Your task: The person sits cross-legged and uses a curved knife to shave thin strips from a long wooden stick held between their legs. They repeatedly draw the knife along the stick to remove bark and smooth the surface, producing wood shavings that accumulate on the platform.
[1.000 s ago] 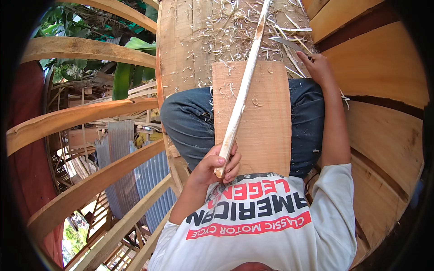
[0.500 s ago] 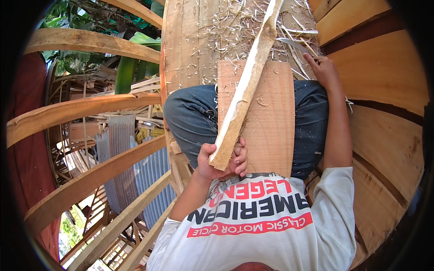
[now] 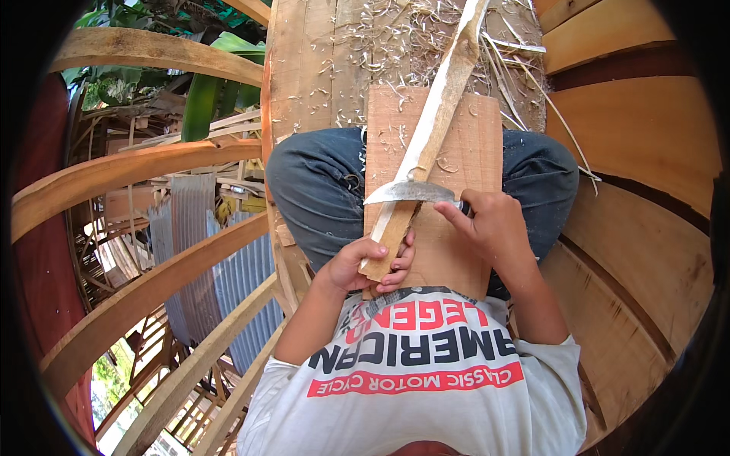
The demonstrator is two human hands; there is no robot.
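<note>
- Across a tan board (image 3: 479, 152) on the lap, holds a long wooden stick (image 3: 439, 125) slantwise, with the near end close to the shirt (image 3: 441, 418) and the far end running out past the upper edge of the view.
- Grips that near end with the left hand (image 3: 351, 264), curled closed around it from beneath, with the thumb on the left side.
- Grips a curved knife (image 3: 399, 192) with the right hand (image 3: 493, 222), closed, with the thumb stretched toward the blade; lays the blade crosswise over the stick, seemingly touching, just ahead of the left hand.
- Done, as far as can be judged: pared pale along the left-facing side, with what looks like a small curl beside the blade and many shavings (image 3: 426, 47) strewn over the planks (image 3: 300, 83) beyond the board.
- Remaining, by the look of it: brown and rougher along the right-facing side, apparently less cut, with a knobbly lump farther up.
- Cannot tell about the hidden underside or the far end.
</note>
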